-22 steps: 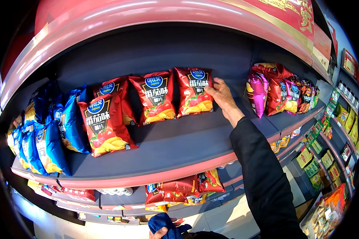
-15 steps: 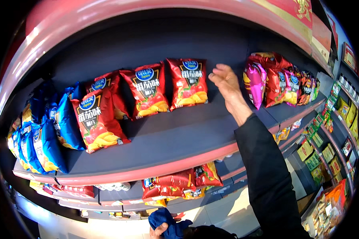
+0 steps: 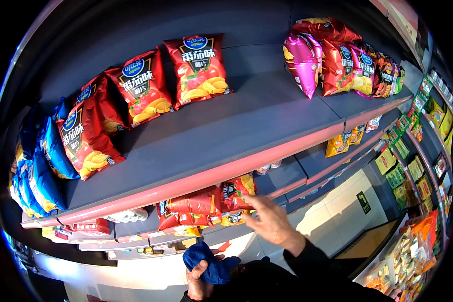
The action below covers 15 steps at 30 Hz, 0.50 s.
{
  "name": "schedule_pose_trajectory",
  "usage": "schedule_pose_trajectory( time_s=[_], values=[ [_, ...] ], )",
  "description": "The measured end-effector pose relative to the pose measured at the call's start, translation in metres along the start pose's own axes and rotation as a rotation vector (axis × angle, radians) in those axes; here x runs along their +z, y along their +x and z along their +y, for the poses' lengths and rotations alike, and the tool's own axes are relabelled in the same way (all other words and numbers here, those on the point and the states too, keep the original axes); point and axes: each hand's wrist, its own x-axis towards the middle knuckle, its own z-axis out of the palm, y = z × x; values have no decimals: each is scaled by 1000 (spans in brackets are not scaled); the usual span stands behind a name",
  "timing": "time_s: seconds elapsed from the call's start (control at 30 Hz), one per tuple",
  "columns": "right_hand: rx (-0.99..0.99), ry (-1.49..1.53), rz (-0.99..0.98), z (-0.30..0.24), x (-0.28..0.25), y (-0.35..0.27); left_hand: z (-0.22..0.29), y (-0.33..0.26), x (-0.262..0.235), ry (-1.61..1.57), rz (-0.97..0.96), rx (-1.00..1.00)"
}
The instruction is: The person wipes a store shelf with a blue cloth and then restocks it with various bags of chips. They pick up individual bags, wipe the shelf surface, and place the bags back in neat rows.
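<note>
My right hand [image 3: 273, 224] is empty with its fingers apart, just in front of red chip bags [image 3: 192, 204] on a lower shelf. I cannot tell whether the fingertips touch a bag. Low in view, my left hand [image 3: 198, 278] grips a bunched blue cloth [image 3: 209, 262]. On the upper shelf [image 3: 211, 136] several red chip bags stand in a row: one upright bag [image 3: 199, 73] at the right end, another bag [image 3: 142, 90] beside it, and a front bag [image 3: 85, 141] partly covering one behind. Blue chip bags [image 3: 45, 181] crowd the left end.
Pink, red and dark snack bags [image 3: 302, 63] cluster at the upper shelf's right. A pink shelf edge [image 3: 201, 173] runs across the front. Hanging packets [image 3: 387, 161] line a rack on the right, above packaged goods [image 3: 405, 256]. Floor tiles [image 3: 332, 204] show below.
My right hand has dropped from beside the upper shelf's red bags to the lower shelf's bags. The view has shifted, and the left hand still holds the cloth.
</note>
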Motion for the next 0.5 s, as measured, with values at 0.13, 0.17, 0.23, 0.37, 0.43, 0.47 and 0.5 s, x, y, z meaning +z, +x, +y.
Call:
schedule_pose_trajectory(
  time_s=[0.13, 0.17, 0.23, 0.37, 0.43, 0.47, 0.5],
  values=[
    [-300, -28, 109, 12, 52, -11, -10, -8, 6, -18, 41, -27],
    [-309, -61, 97, 8, 57, -6, -14, -12, 4, -20, 58, -15],
    [-328, -134, 82, 1, 65, 11, -20, -17, 1, -23, 81, 9],
    [-305, -256, -22, -5, 86, 34, -18, -22, -12, -54, 65, -6],
    [-295, -287, -53, -5, 97, 42, -14, -18, -25, -100, -11, -25],
    [-288, -308, -69, -7, 103, 45, -5, -20, -24, -50, 16, -9],
    [-275, -327, -91, -9, 110, 46, -3, -19, -34, -63, -23, -28]
  ],
)
